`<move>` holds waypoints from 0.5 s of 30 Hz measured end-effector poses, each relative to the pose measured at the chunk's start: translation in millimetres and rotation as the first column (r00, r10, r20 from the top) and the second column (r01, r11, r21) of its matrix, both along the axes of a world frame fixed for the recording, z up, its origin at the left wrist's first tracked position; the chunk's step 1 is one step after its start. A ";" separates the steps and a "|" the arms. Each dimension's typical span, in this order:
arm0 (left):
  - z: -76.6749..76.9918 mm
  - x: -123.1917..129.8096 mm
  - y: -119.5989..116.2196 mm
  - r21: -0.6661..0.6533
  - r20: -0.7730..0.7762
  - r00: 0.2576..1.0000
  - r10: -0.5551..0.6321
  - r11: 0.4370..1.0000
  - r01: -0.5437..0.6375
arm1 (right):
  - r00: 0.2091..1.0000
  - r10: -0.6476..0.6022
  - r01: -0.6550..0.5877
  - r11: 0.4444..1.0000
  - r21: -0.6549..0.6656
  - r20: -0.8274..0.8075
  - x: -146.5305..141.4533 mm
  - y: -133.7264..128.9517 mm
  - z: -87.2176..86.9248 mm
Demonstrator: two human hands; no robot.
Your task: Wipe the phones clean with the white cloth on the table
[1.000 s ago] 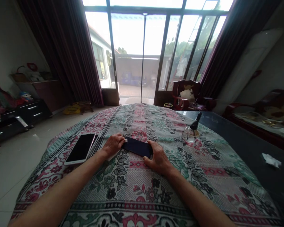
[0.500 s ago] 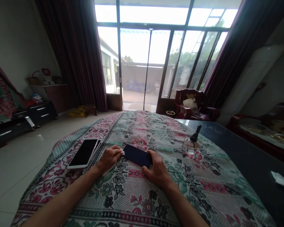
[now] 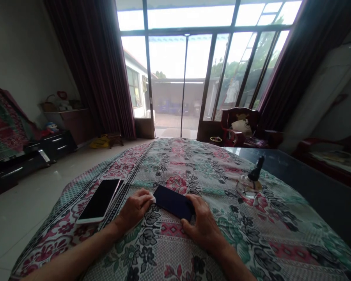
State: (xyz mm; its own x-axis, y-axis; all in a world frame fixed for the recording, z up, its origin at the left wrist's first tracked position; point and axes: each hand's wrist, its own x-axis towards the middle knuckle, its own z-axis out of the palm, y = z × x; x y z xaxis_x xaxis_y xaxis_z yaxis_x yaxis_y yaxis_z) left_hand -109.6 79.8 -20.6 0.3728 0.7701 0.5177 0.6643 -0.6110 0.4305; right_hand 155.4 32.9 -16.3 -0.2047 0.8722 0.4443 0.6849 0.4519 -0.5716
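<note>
A dark phone [image 3: 174, 201] lies screen up on the patterned cloth, slightly angled. My right hand [image 3: 203, 220] grips its right end between thumb and fingers. At its left end, my left hand [image 3: 136, 208] pinches a small white wad [image 3: 152, 198], close against the phone's edge. Left of that hand a white-framed phone [image 3: 99, 201] with a black screen rests on the cloth, partly over another flat item whose edge shows on its right side. A clear glass bottle [image 3: 248, 186] with a black top stands to the right.
The floral cloth [image 3: 199, 168] covers the surface before me. A dark tabletop [image 3: 292, 171] lies beyond it on the right. Further off are a red wooden chair [image 3: 241, 125], glass doors, curtains, and a black cabinet [image 3: 58, 142] on the left.
The view has shifted and moved a little closer, so the bottle appears farther right. Both hands keep their holds, the right on the phone and the left on the white wad.
</note>
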 end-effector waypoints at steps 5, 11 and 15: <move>-1.0 -0.3 2.1 0.006 -0.015 1.000 -0.018 1.000 0.018 | 1.000 -0.007 0.007 1.000 0.006 -0.001 -0.2 0.1 -0.5; -0.3 0.3 0.7 0.019 -0.020 1.000 -0.011 1.000 0.011 | 1.000 -0.006 0.006 1.000 0.005 0.000 -0.3 1.5 -3.4; 1.5 1.9 0.8 0.027 -0.043 0.999 -0.005 1.000 0.006 | 1.000 -0.012 0.012 1.000 0.005 0.007 0.2 2.9 -4.8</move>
State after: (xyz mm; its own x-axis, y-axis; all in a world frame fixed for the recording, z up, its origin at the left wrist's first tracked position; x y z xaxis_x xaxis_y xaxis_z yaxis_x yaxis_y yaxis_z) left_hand -107.8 80.5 -19.1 0.3992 0.7538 0.5219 0.6782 -0.6258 0.3852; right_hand 155.7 35.8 -21.1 -0.1977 0.8724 0.4471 0.6940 0.4467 -0.5647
